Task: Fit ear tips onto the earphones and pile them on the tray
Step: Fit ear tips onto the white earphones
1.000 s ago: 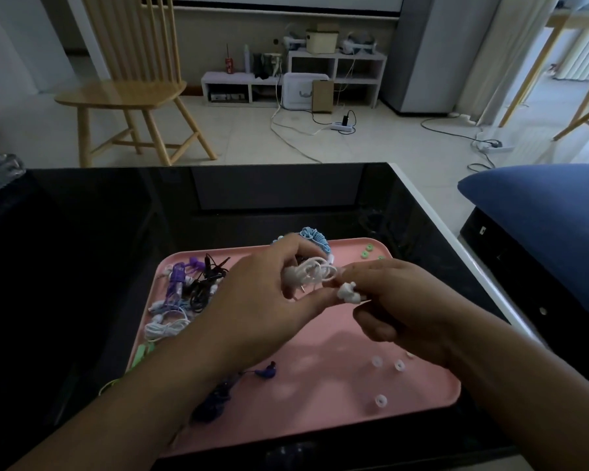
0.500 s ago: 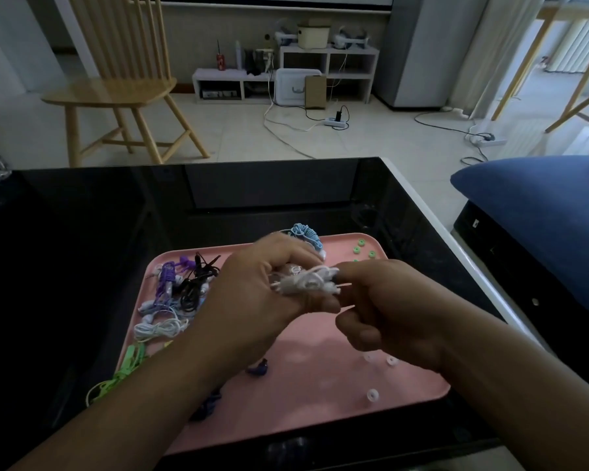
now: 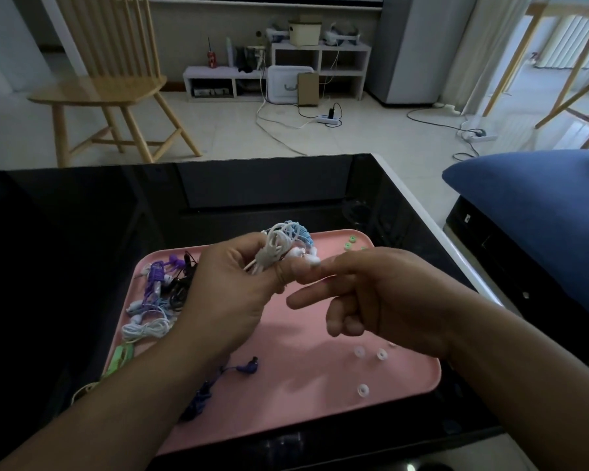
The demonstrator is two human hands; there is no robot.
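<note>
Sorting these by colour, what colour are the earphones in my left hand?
White earphones, bundled in the left hand; head view.

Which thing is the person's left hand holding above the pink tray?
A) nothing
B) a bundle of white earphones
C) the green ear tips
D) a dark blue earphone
B: the left hand grips the coiled white earphones above the pink tray.
</note>
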